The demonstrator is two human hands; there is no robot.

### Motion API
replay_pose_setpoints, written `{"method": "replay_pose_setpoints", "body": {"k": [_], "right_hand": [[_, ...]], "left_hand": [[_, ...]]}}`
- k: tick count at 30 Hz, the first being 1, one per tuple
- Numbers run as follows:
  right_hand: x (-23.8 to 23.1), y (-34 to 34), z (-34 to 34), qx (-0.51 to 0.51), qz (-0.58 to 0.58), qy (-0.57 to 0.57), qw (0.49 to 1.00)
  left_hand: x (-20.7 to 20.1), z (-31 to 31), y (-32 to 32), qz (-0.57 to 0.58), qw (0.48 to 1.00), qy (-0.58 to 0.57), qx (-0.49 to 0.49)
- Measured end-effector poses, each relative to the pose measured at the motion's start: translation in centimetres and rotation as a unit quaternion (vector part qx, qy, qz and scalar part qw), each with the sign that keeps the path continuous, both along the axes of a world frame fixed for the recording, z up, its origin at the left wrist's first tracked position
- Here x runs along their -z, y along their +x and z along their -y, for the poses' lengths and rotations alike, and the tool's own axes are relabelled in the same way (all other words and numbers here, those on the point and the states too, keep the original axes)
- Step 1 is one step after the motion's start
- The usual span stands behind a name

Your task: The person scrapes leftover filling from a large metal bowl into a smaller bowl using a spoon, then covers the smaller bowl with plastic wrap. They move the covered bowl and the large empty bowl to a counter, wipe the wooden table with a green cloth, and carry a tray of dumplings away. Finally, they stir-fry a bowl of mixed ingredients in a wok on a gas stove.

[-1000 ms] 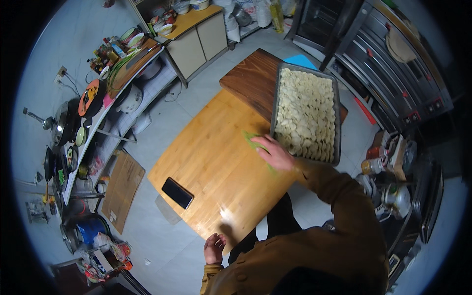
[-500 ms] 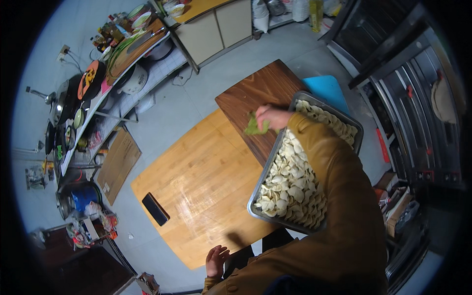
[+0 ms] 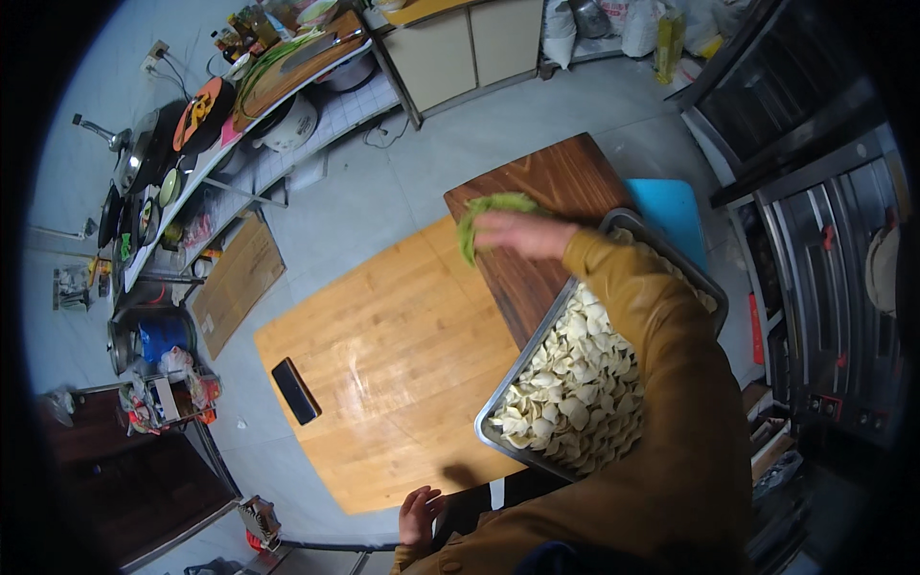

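A green cloth (image 3: 503, 201) lies under my right hand (image 3: 522, 235), which is pressed onto it near the far left corner of the dark wooden board (image 3: 561, 172). Motion smears that hand slightly. My right forearm reaches across a metal tray (image 3: 522, 372) filled with pale dumplings (image 3: 570, 383); the sleeve hides part of them. Low in the view, beside the near edge of the light wooden tabletop (image 3: 402, 355), my left hand (image 3: 419, 516) hangs with loosely bent fingers and holds nothing.
A black phone (image 3: 295, 391) rests on the tabletop's left side. A blue board (image 3: 671, 216) sticks out behind the tray. Shelves with pans and a cutting board (image 3: 316, 57) line the left wall, a cardboard sheet (image 3: 240, 278) leaning below. A dark metal cabinet (image 3: 824, 240) stands at right.
My right hand has swept the green cloth left and away from me over the dark board; the cloth now looks more spread out. My left hand stays nearly in place. The view has shifted slightly.
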State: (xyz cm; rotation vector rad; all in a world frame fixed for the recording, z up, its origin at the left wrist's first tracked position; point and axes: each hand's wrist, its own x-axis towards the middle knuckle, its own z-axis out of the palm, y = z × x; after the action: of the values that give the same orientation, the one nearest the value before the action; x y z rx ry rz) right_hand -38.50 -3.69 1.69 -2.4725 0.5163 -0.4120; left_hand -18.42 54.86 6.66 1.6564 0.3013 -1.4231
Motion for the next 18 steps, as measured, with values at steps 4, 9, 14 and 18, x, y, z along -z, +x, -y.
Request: {"method": "replay_pose_setpoints", "body": {"k": [4,9,14,18], "right_hand": [[1.3,-6.1,8.9,0.363,-0.321,-0.237,0.842],[8.9,-9.2,11.9,0.535,-0.355,-0.189,0.743],[12.3,-1.5,4.3,0.56,-0.461,-0.119,0.678],[7.3,5.7,-10.2,0.34,-0.43,-0.071,0.833]], "left_hand": [[-0.7,-1.5,-0.1,0.01,1.0,0.003,-0.02],[-0.8,-1.9,-0.7,0.028,0.998,0.055,-0.021],[-0.4,-1.0,-1.1,0.013,0.999,-0.027,0.032],[-0.4,-0.8,-0.5,-0.006,0.998,-0.039,0.056]]}}
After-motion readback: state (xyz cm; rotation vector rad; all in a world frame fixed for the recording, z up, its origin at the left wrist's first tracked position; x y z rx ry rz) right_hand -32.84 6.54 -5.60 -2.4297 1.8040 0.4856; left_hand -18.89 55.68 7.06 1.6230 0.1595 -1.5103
